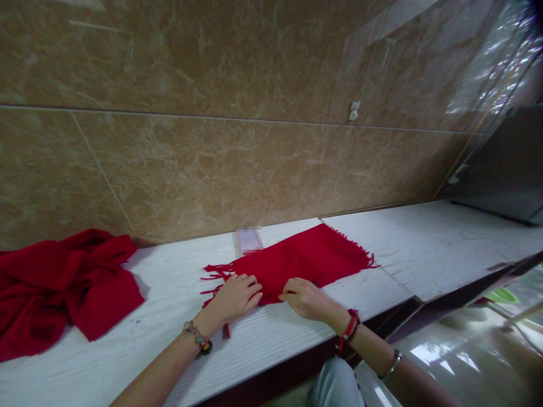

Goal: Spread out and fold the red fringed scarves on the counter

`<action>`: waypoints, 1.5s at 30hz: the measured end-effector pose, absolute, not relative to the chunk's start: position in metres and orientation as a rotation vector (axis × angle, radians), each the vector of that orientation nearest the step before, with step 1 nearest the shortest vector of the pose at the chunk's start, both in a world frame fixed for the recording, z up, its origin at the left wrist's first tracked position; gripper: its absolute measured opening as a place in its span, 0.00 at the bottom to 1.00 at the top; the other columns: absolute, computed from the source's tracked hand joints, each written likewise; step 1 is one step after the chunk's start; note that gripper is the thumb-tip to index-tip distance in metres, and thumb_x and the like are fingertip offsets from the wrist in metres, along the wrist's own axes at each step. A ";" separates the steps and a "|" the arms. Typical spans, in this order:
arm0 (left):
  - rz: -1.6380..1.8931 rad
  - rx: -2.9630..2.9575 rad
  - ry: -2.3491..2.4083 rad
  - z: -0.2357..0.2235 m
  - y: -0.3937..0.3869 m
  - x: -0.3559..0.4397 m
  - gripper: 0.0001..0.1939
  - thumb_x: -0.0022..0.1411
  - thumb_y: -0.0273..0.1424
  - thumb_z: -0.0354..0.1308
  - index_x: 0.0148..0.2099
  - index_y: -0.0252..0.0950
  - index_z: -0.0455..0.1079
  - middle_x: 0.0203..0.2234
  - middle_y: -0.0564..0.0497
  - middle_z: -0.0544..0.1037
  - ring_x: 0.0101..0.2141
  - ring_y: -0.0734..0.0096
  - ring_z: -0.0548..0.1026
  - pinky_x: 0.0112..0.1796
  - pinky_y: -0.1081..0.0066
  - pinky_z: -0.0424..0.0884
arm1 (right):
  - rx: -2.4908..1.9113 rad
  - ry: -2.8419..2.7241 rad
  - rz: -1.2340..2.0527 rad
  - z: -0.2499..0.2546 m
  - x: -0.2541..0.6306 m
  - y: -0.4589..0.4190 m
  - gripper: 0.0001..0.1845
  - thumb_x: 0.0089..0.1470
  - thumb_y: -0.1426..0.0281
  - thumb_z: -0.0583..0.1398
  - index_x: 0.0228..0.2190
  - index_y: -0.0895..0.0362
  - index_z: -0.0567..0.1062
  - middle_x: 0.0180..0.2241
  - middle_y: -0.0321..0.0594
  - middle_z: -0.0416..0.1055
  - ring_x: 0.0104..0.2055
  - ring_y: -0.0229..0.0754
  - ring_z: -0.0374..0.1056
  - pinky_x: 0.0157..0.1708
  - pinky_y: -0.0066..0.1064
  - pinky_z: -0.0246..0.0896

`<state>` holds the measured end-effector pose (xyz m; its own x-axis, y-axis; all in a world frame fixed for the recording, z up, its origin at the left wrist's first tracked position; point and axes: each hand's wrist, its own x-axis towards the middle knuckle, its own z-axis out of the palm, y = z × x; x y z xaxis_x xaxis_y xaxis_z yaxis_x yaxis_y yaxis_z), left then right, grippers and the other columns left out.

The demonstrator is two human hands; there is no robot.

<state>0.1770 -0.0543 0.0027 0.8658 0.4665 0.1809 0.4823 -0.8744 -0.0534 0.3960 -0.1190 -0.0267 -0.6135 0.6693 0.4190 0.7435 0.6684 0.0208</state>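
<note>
A red fringed scarf [297,254] lies folded into a long strip on the white counter, with tassels at both short ends. My left hand [237,297] is at its left end beside the tassels, fingers bent and closed on the cloth near the front edge. On that same front edge, closer to the middle, my right hand [306,299] pinches the fabric between thumb and fingers. A gap of red cloth shows between the two hands. Part of the left fringe is hidden under my left hand and wrist.
A crumpled heap of red cloth [80,288] covers the counter's left side. A small pale packet [249,241], blurred, lies behind the scarf by the tiled wall [237,175]. A large dark grey object [500,169] stands at the far right. The white counter's [445,249] front edge drops to a shiny floor.
</note>
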 end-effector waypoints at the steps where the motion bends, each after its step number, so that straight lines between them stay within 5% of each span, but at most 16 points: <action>1: -0.238 -2.872 -0.830 0.002 -0.053 0.178 0.15 0.63 0.34 0.41 0.40 0.37 0.69 0.36 0.46 0.72 0.36 0.66 0.69 0.39 0.63 0.63 | -1.108 -2.506 -0.272 -0.026 0.396 -0.119 0.10 0.52 0.78 0.52 0.32 0.58 0.73 0.28 0.40 0.67 0.32 0.38 0.60 0.35 0.30 0.57; 8: -0.221 -2.967 -0.597 0.001 -0.056 0.195 0.11 0.60 0.29 0.46 0.42 0.38 0.67 0.35 0.48 0.71 0.37 0.66 0.69 0.38 0.66 0.64 | -1.113 -2.525 -0.277 -0.024 0.396 -0.122 0.09 0.51 0.78 0.53 0.30 0.58 0.72 0.29 0.40 0.67 0.32 0.38 0.60 0.35 0.30 0.56; 14: -0.163 -2.698 -1.107 0.005 -0.047 0.191 0.13 0.59 0.24 0.43 0.38 0.33 0.69 0.37 0.41 0.72 0.37 0.59 0.71 0.37 0.58 0.65 | -1.104 -2.547 -0.247 -0.023 0.397 -0.123 0.08 0.48 0.78 0.54 0.28 0.58 0.72 0.27 0.40 0.66 0.32 0.39 0.59 0.33 0.29 0.56; 19: -0.196 -2.900 -0.749 0.002 -0.051 0.192 0.15 0.56 0.25 0.48 0.45 0.41 0.66 0.39 0.48 0.71 0.40 0.65 0.69 0.40 0.64 0.65 | -1.109 -2.534 -0.236 -0.023 0.396 -0.122 0.08 0.47 0.79 0.54 0.27 0.58 0.71 0.28 0.40 0.66 0.32 0.39 0.59 0.34 0.30 0.56; 27: -0.206 -2.618 -1.312 -0.002 -0.025 0.153 0.12 0.57 0.26 0.47 0.42 0.36 0.68 0.39 0.44 0.72 0.40 0.62 0.69 0.40 0.60 0.64 | -1.120 -2.534 -0.232 -0.027 0.398 -0.121 0.08 0.48 0.78 0.54 0.29 0.58 0.72 0.28 0.40 0.66 0.32 0.39 0.60 0.34 0.29 0.56; 34: -0.357 -3.112 -0.839 0.009 -0.057 0.150 0.13 0.53 0.33 0.54 0.43 0.39 0.66 0.41 0.50 0.66 0.40 0.69 0.66 0.42 0.69 0.63 | -1.170 -2.529 -0.244 -0.025 0.397 -0.121 0.08 0.48 0.78 0.54 0.30 0.58 0.72 0.28 0.40 0.66 0.32 0.39 0.60 0.36 0.30 0.57; 39: -0.235 -3.134 -0.844 0.009 -0.056 0.157 0.10 0.54 0.24 0.50 0.40 0.36 0.65 0.36 0.50 0.69 0.37 0.70 0.67 0.40 0.71 0.64 | -1.123 -2.471 -0.234 -0.026 0.391 -0.118 0.10 0.50 0.76 0.55 0.36 0.57 0.71 0.33 0.41 0.68 0.36 0.40 0.62 0.39 0.32 0.57; 45: -0.349 -3.217 -0.880 0.003 -0.045 0.153 0.10 0.60 0.28 0.45 0.38 0.36 0.68 0.34 0.50 0.71 0.36 0.72 0.68 0.39 0.72 0.64 | -1.070 -2.380 -0.137 -0.027 0.369 -0.102 0.07 0.53 0.71 0.55 0.35 0.57 0.72 0.31 0.40 0.70 0.35 0.37 0.65 0.37 0.29 0.58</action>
<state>0.1527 -0.0451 0.0027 0.8423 0.5200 0.1423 0.4762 -0.8414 0.2555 0.3693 -0.1019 -0.0270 -0.5508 0.6686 0.4997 0.7216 0.6823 -0.1175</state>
